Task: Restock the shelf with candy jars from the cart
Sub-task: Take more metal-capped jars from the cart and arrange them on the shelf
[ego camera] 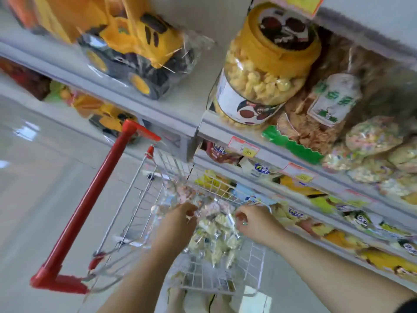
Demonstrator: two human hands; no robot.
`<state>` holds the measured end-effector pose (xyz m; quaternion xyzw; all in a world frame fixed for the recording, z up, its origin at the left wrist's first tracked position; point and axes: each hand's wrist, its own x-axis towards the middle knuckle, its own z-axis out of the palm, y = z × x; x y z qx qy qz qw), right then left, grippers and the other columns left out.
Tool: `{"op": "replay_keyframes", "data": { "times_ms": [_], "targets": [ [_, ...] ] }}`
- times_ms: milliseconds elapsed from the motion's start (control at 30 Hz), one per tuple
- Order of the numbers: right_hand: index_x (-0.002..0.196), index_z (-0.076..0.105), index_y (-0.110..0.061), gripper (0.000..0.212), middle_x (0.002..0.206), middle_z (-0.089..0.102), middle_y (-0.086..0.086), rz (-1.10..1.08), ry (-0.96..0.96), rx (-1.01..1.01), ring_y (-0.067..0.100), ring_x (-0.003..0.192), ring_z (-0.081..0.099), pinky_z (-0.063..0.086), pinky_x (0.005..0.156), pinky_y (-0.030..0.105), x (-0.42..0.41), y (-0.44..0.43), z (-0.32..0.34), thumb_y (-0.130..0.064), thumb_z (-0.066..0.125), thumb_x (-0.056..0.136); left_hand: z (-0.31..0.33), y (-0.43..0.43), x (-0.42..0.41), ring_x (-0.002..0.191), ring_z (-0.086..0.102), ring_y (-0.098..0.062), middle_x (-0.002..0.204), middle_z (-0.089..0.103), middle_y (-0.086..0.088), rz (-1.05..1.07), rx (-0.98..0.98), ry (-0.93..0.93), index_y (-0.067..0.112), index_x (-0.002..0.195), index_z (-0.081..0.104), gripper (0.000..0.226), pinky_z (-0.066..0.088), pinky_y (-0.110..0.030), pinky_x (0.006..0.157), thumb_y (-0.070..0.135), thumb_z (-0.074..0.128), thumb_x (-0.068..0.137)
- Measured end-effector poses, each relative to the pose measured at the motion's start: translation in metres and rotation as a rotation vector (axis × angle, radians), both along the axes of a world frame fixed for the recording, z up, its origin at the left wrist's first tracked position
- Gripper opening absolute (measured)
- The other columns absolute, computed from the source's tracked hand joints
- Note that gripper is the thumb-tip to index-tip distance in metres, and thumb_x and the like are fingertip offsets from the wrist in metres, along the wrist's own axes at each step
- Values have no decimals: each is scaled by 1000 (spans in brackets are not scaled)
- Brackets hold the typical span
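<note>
A wire shopping cart (pixel 144 199) with a red handle (pixel 90 199) stands beside the shelves. Inside it lie clear candy packs (pixel 216 231) full of pale and pink sweets. My left hand (pixel 180 219) and my right hand (pixel 250 220) both reach down into the cart and grip the top of one clear pack, fingers curled on its crinkled plastic. On the shelf (pixel 266 152) above stands a large candy jar (pixel 266 64) with a yellow lid, tilted in this view. The whole picture is blurred by motion.
Yellow toy trucks (pixel 135 53) in plastic wrap sit on the left shelves. Bags of snacks (pixel 374 136) fill the shelf right of the jar, and rows of packets (pixel 338 211) line the lower shelves. Pale floor tiles (pixel 33 177) lie left of the cart.
</note>
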<state>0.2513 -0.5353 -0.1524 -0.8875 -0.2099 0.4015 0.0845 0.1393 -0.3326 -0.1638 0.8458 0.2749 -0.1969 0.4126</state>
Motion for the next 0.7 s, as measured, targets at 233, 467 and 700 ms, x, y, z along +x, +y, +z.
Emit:
{"op": "replay_keyframes", "data": {
  "times_ms": [233, 467, 700],
  "targets": [
    [144, 41, -24, 55, 149, 42, 4, 216, 16, -101, 28, 135, 39, 40, 104, 34, 5, 26, -126, -28, 60, 92, -118, 0, -11, 122, 51, -28, 142, 49, -8, 117, 79, 199, 25, 142, 45, 51, 45, -36, 99, 21, 60, 94],
    [151, 31, -27, 66, 157, 27, 1, 321, -69, -60, 25, 144, 23, 32, 115, 42, -1, 40, -187, -14, 58, 92, -169, 2, 26, 125, 51, -31, 155, 30, -9, 220, 16, 132, 29, 155, 17, 71, 44, -40, 92, 22, 56, 96],
    [142, 43, -27, 54, 142, 48, -8, 365, -269, -45, 27, 134, 32, 38, 105, 39, -1, 42, -207, -18, 58, 91, -192, -20, 66, 95, 65, -19, 130, 62, -3, 713, -139, -22, 32, 152, 9, 82, 50, -38, 84, 35, 64, 91]
  ]
}}
